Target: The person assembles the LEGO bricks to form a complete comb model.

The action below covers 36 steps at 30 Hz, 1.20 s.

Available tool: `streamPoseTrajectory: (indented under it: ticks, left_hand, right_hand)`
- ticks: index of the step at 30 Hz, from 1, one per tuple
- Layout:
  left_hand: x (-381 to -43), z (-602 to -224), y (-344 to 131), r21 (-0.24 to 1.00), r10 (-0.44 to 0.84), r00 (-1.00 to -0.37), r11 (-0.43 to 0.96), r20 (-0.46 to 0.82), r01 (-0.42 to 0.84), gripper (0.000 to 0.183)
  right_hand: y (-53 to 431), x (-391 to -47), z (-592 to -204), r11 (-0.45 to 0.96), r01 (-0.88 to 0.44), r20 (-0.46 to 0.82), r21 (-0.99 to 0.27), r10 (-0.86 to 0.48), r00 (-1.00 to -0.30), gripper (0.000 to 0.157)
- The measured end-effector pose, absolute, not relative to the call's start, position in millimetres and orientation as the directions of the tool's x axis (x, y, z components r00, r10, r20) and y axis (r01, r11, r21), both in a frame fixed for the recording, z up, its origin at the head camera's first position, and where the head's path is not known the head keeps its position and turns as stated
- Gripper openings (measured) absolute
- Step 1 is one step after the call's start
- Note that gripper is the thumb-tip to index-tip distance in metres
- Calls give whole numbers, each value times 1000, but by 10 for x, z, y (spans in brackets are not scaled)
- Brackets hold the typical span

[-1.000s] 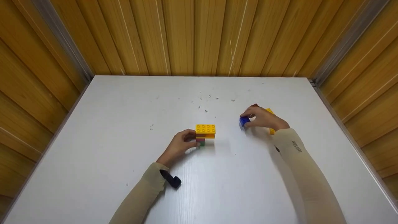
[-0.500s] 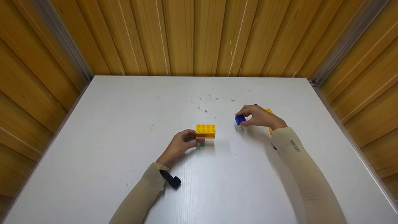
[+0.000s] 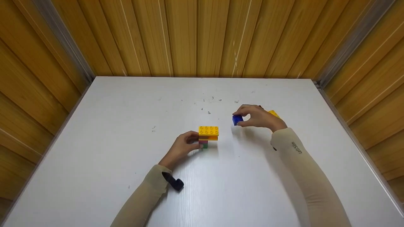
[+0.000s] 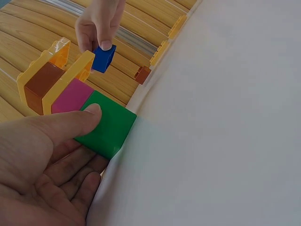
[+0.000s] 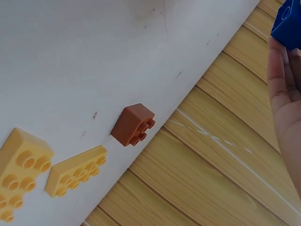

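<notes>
- Steadying the stack [image 3: 208,136] with my left hand [image 3: 181,145]: thumb against the green brick [image 4: 114,125] at its foot, other fingers curled behind, grip confirmed
- Stack found upright on the white table [image 3: 221,189], at the right edge of my left hand; above green come the pink brick [image 4: 73,96], the lower yellow brick [image 4: 68,79], the brown brick [image 4: 43,84] and the top yellow brick [image 3: 208,130], which overhangs toward my right hand [image 3: 260,118]
- Blue brick [image 3: 237,120] pinched between thumb and fingertips of my right hand, raised off the table, nearer to me than the loose brown brick [image 5: 131,125] is; no contact with the stack
- Hands apart, each with its own hold
- Beyond and beside my right hand, on the table: the loose brown brick, one loose yellow brick [image 5: 77,172] and a second loose yellow brick [image 5: 26,165], none gripped
- Step in hand, in my judgement: adding the blue brick to the stack; not yet placed
- Next move, as I assess it, calls for my right hand to cross toward my left, line the brick up over the exposed studs and press down, my left hand bracing the narrow foot against tipping
- Which way the blue brick's studs face, I cannot tell
</notes>
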State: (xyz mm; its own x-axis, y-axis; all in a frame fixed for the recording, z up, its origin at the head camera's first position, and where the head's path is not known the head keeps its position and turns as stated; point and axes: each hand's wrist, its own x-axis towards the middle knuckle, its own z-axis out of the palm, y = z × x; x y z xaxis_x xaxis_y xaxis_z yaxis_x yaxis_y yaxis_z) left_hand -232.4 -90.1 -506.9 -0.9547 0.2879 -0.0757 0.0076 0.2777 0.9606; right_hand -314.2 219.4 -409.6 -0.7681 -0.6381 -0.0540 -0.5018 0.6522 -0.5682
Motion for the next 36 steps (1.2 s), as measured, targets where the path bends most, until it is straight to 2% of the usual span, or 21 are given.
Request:
streamPoseTrajectory:
  ticks: [12,23,36]
  left_hand:
    - [-2312,-5054,-900,952,280,-957,305,-79,11,40]
    - [-2310,-5063,-915,962,308,-949,273,-71,16,41]
    - [-2315,-5061,-910,960,301,-951,281,-77,12,41]
  right_hand:
    - [2012,-3105,-4030,640,-514,-68,-571,-661,-748,42]
    - [1856,-3028,-3958,496,-659,81,-566,-762,-643,38]
    - [1680,-2997,-3878,459,-689,113,-561,-782,-613,38]
